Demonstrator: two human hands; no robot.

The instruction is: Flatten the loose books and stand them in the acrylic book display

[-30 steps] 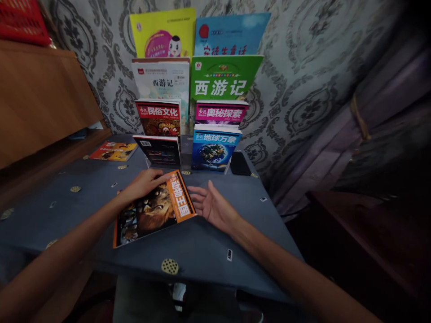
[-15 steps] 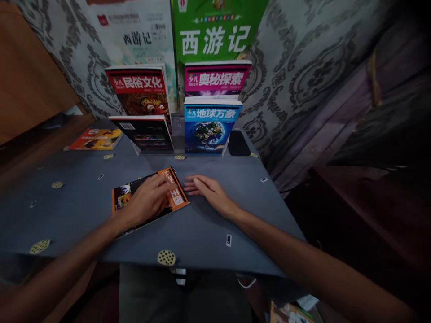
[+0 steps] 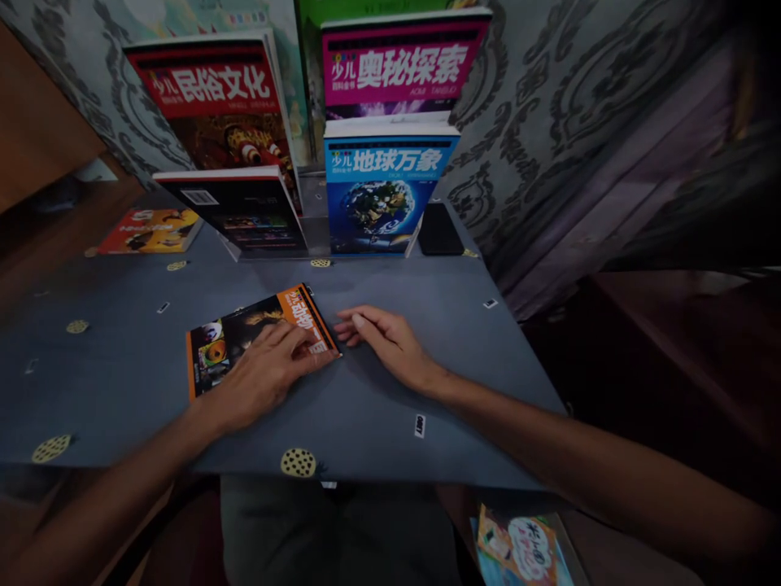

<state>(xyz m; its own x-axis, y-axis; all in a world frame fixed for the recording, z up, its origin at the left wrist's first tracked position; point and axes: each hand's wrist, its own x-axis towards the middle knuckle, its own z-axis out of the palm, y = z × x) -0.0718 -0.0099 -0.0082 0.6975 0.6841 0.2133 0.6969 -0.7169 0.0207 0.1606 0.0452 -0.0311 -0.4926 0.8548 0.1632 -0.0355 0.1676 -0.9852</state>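
Note:
A book (image 3: pixel 241 321) with an orange and black cover and animal pictures lies flat on the table, turned at a slant. My left hand (image 3: pixel 272 366) rests across its lower half, fingers loosely bent over the cover and thumb stretched toward the right corner. It covers part of the title. Just right of the book, my right hand (image 3: pixel 390 342) is on its side near the tabletop. Its fingers point at the book's right edge, slightly spread and holding nothing, with a small gap to the book.
Behind stand a blue book (image 3: pixel 375 195), a magenta book (image 3: pixel 396 73), a red book (image 3: pixel 213 98) and a black-backed book (image 3: pixel 244 216). A dark phone-like slab (image 3: pixel 440 229) lies right of them, an orange-red book (image 3: pixel 150 231) far left. Another book (image 3: pixel 518 549) is below the table's front edge.
My view has shifted closer and lower, so the standing books look larger. My left thumb has spread out to the book's right corner. My right hand stays beside the book.

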